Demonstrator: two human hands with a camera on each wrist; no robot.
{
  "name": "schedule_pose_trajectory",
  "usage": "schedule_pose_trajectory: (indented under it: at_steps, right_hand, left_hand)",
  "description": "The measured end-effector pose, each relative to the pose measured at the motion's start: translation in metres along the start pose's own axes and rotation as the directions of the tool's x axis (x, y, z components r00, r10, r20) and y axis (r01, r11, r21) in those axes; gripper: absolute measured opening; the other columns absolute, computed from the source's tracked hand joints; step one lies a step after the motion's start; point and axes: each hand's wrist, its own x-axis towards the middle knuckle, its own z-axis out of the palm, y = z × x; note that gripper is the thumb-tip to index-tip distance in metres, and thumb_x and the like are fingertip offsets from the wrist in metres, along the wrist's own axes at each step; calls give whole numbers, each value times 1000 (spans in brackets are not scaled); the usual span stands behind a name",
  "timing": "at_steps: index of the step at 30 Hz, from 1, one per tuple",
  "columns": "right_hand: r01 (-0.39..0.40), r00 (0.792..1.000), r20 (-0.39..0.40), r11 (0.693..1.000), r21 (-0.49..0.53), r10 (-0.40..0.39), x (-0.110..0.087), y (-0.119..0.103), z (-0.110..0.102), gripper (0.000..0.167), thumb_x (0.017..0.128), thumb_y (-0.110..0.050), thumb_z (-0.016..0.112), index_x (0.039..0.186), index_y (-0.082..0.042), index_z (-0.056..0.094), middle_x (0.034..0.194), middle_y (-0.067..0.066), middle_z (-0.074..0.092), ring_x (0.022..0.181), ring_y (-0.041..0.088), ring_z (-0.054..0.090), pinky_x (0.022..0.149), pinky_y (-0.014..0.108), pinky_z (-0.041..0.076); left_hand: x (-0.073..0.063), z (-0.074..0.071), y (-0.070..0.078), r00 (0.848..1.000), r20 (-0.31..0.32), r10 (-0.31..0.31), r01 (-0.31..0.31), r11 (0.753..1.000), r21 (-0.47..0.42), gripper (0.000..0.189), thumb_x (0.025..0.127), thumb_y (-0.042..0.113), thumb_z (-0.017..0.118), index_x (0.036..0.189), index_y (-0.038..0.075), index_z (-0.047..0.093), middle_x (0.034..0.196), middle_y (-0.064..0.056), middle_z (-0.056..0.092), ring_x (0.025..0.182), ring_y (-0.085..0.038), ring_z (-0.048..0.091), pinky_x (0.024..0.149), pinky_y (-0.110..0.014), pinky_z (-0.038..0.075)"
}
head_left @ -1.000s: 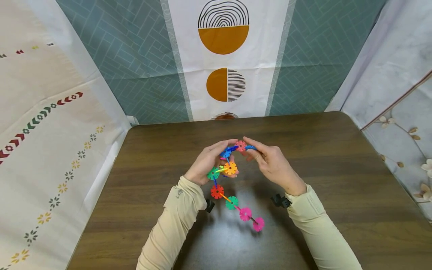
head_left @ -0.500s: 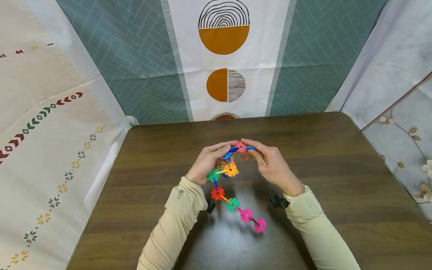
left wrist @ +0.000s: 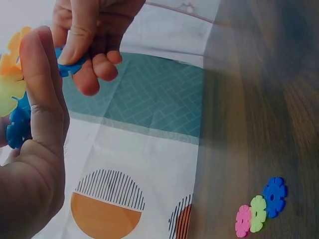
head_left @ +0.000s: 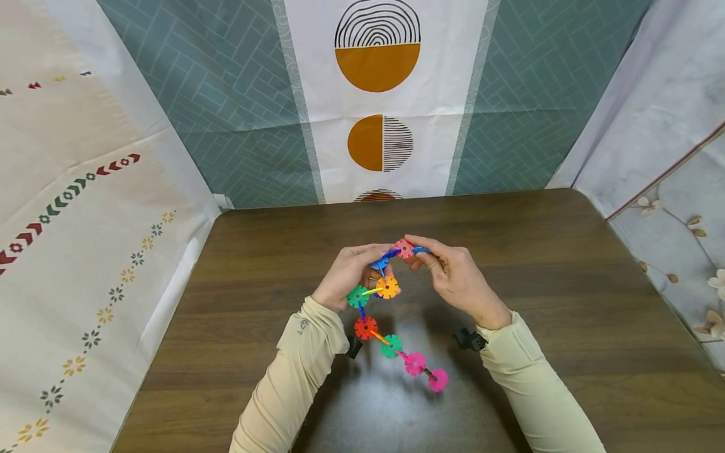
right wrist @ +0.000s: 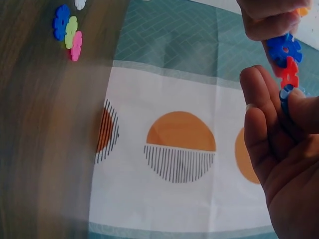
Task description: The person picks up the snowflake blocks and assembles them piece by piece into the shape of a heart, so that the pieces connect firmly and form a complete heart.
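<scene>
The left hand (head_left: 348, 274) is gripping the chain (head_left: 362, 328) by its blue part, thumb against fingers (which disc the thumb is pressing is hard to tell). The right hand (head_left: 463, 277) is pinching the end disc (head_left: 421, 250), also blue, between thumb and fingers. The hands are facing each other, probably because one is steadying the chain while the other is controlling its end. The coral disc (head_left: 404, 248) is sitting bare between them, which is likely keeping its slots in sight.

The chain is lying mostly to the near side of both grips, above the table (head_left: 272, 327). From the left hand it is dropping past the orange disc (head_left: 387, 287), bending beside the wrist, then trailing towards the near edge, where the last pink disc (head_left: 438, 380) is ending it. Its own weight is probably pulling that tail down; whether it is touching the table is unclear. A blue, lime and pink row (left wrist: 257, 214) is showing in both wrist views, against the table near its far edge; whether it is resting there or hanging cannot be told.
</scene>
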Motion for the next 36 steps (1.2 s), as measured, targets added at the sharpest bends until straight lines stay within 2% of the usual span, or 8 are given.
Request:
schedule_pose_trajectory:
  at_steps: [4, 11, 17, 22, 25, 27, 31, 36]
  right_hand:
    - [29, 1000, -1, 999, -43, -29, 0, -1, -1, 43, 96, -2, 57, 138, -10, 55, 87, 1, 71, 80, 10, 67, 63, 24, 50]
    - [11, 1000, 31, 994, -112, -7, 0, -4, -1, 45, 94, 4, 57, 138, -4, 53, 86, 1, 71, 77, 11, 68, 69, 31, 56]
    - [9, 997, 73, 994, -111, -1, 3, -4, -6, 49, 94, 2, 58, 141, -6, 50, 89, 3, 73, 81, 12, 70, 58, 25, 46]
    - [-61, 990, 125, 995, -85, 71, 5, 0, -11, 56, 95, -6, 60, 148, -12, 42, 100, 6, 72, 83, 17, 69, 51, 26, 40]
    - [-100, 984, 136, 991, -86, 111, 6, 2, -12, 61, 94, -14, 62, 150, -14, 38, 110, 7, 70, 82, 17, 67, 57, 28, 45]
    - [-126, 982, 134, 989, -83, 136, 7, 5, -13, 62, 93, -18, 65, 149, -15, 39, 116, 4, 68, 84, 16, 65, 69, 31, 51]
    - [-213, 962, 161, 975, -62, 220, 10, 13, -13, 58, 93, -28, 66, 145, -12, 45, 120, 1, 65, 100, 14, 63, 88, 38, 50]
    - [-321, 903, 269, 943, -92, 334, 10, 37, 3, 50, 95, -30, 64, 138, -8, 52, 110, 3, 66, 97, 16, 61, 87, 38, 51]
  left_hand:
    - [0, 2, -1, 1000, -11, -1, 1, 1000, -4, 33, 98, 27, 57, 123, 6, 66, 75, -7, 65, 58, -16, 51, 52, -23, 43]
    - [0, 5, -5, 999, 1, -34, 34, 999, -12, 37, 97, 29, 59, 124, 4, 64, 74, -8, 67, 58, -14, 59, 55, -25, 50]
    - [2, 6, -3, 1000, 1, -15, 15, 1000, 16, 33, 99, 28, 56, 122, 7, 65, 75, -7, 66, 60, -16, 57, 52, -24, 46]
    - [4, 8, -2, 1000, -10, -22, 22, 998, 62, 34, 99, 36, 55, 122, 13, 66, 82, -6, 69, 71, -19, 61, 57, -27, 45]
    - [5, 5, -3, 999, -38, -23, 26, 997, 68, 33, 99, 37, 54, 119, 14, 67, 87, -7, 71, 74, -19, 61, 61, -29, 46]
    - [5, 1, -3, 998, -63, -21, 25, 998, 53, 32, 99, 35, 53, 118, 13, 68, 89, -7, 71, 71, -19, 58, 60, -27, 45]
    - [3, -9, 0, 995, -101, -25, 24, 1000, -12, 32, 101, 28, 49, 121, 9, 64, 92, -9, 71, 65, -15, 55, 53, -21, 42]
    - [-1, -19, 4, 993, -110, -30, 20, 995, -96, 33, 103, 25, 45, 128, 10, 61, 98, -14, 68, 73, -16, 63, 52, -19, 47]
